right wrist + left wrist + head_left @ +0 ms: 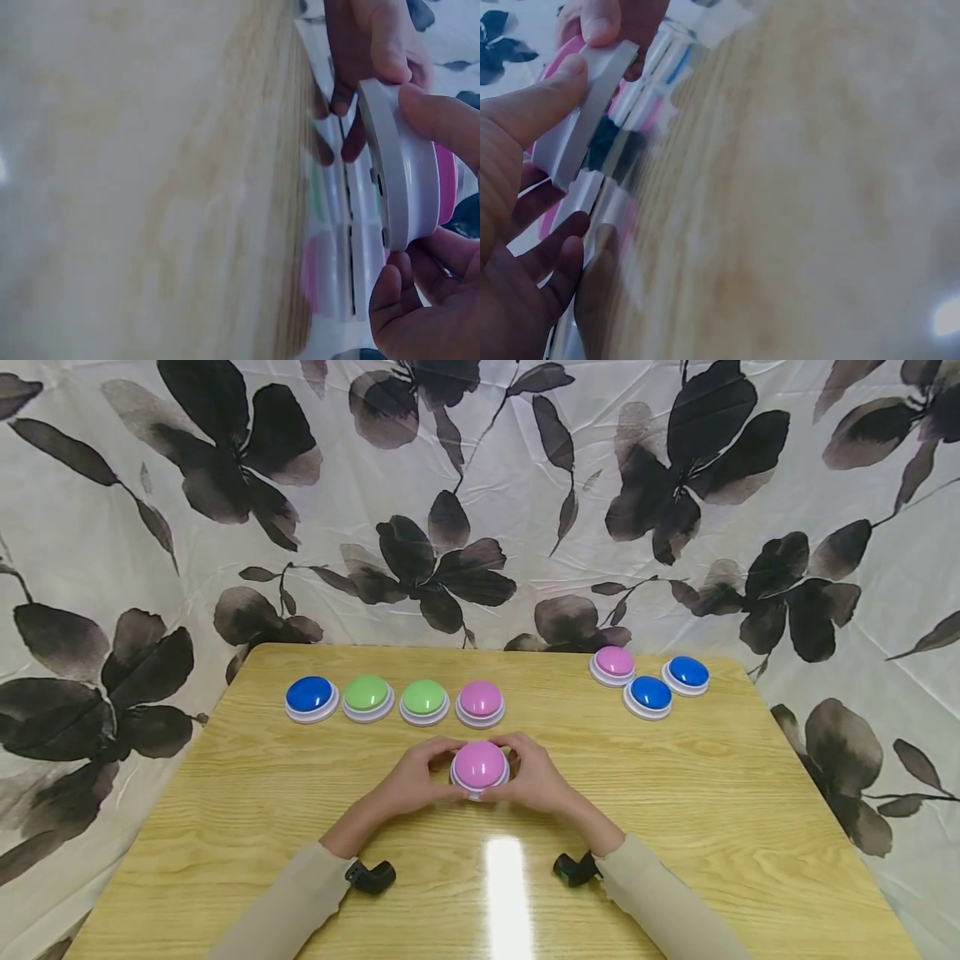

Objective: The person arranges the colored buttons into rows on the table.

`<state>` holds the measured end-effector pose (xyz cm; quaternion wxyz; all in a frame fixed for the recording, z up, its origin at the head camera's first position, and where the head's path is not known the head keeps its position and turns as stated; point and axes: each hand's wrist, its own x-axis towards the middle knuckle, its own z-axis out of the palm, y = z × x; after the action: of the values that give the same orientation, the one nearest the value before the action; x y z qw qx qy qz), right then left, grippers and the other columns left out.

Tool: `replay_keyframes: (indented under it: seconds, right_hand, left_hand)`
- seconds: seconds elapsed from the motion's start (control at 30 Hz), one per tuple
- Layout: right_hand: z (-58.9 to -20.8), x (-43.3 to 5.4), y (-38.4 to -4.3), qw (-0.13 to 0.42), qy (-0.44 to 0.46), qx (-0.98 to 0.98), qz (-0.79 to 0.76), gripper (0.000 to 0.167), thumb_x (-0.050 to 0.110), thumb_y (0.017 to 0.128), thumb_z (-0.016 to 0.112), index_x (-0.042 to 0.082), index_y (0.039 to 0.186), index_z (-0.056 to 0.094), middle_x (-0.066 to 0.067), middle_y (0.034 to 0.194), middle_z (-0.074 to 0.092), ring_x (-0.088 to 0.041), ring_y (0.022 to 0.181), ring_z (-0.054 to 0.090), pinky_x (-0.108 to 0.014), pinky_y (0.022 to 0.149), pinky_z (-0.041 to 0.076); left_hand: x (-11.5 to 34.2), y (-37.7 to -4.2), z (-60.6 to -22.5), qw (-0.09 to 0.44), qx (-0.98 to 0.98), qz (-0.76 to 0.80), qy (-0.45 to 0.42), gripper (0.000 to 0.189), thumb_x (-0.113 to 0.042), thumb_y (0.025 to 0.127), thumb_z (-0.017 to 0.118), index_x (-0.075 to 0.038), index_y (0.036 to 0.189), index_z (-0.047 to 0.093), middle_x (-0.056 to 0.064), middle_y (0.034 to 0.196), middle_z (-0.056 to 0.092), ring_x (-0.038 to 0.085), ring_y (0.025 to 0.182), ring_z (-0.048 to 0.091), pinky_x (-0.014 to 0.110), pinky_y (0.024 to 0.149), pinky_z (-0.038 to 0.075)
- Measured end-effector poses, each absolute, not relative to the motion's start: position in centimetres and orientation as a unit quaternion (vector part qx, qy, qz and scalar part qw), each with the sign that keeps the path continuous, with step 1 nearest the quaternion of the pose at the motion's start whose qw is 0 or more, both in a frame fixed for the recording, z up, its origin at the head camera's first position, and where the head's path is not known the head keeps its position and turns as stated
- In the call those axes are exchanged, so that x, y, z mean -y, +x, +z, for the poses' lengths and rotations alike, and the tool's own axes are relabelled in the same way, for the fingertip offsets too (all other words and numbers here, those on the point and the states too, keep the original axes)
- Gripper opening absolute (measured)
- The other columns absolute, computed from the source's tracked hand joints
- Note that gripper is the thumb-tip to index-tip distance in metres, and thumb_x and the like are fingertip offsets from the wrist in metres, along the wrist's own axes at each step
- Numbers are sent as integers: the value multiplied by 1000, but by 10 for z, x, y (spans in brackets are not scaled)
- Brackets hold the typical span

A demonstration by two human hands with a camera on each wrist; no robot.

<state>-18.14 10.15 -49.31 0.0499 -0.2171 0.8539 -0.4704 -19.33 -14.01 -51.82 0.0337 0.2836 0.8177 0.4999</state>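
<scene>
A pink push button (pixel 480 765) with a round white base is held between both hands at the middle of the table. My left hand (pixel 417 779) grips its left side, thumb on the near edge and fingers round the far side. On its right side my right hand (pixel 536 774) grips it the same way. In the right wrist view the white base (pixel 405 165) is tilted and raised off the wood, with small dark slots in its underside. The left wrist view shows the left thumb (pixel 559 94) pressed along the base.
Behind the hands stands a row: a blue button (pixel 309 694), two green buttons (pixel 366 693) and another pink button (pixel 481 700). At the back right sit a pink button (pixel 614 662) and two blue buttons (pixel 651 693). A floral cloth (pixel 555 527) hangs behind the wooden table (pixel 712 827).
</scene>
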Motion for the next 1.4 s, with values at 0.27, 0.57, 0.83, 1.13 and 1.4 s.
replay_keyframes:
  seconds: [0.27,0.57,0.83,1.13,1.4]
  right_hand:
    - [-491,-102,-193,69,-196,-862,-463,77,27,61,94,14,129,60,4,113,59,-15,97,54,-35,83,48]
    - [-491,-101,-201,76,-197,-852,-479,77,26,61,94,12,129,60,0,112,59,-17,96,54,-36,81,48]
    - [-494,-101,-205,83,-187,-850,-486,78,25,61,94,9,129,59,-2,112,59,-17,97,55,-37,84,48]
    - [-494,-98,-203,98,-182,-847,-490,81,23,62,94,7,131,57,-4,114,59,-18,98,57,-38,86,49]
    - [-495,-99,-204,105,-169,-845,-496,80,20,61,95,9,131,58,-4,117,60,-19,101,57,-38,90,48]
  left_hand:
    - [136,-201,-513,45,-823,492,280,69,-31,73,87,-12,133,58,-1,128,59,15,120,53,35,102,43]
    - [137,-209,-511,64,-832,480,270,69,-30,75,86,-11,134,57,2,130,58,18,122,51,37,104,40]
    - [137,-214,-512,68,-843,461,271,72,-35,74,86,-10,135,56,1,131,58,16,123,50,35,105,38]
    - [137,-212,-512,76,-842,463,266,73,-32,73,87,-8,134,56,3,131,58,17,123,51,35,105,39]
    - [135,-214,-514,70,-846,459,263,70,-30,72,88,-8,132,58,2,128,60,17,121,52,36,105,38]
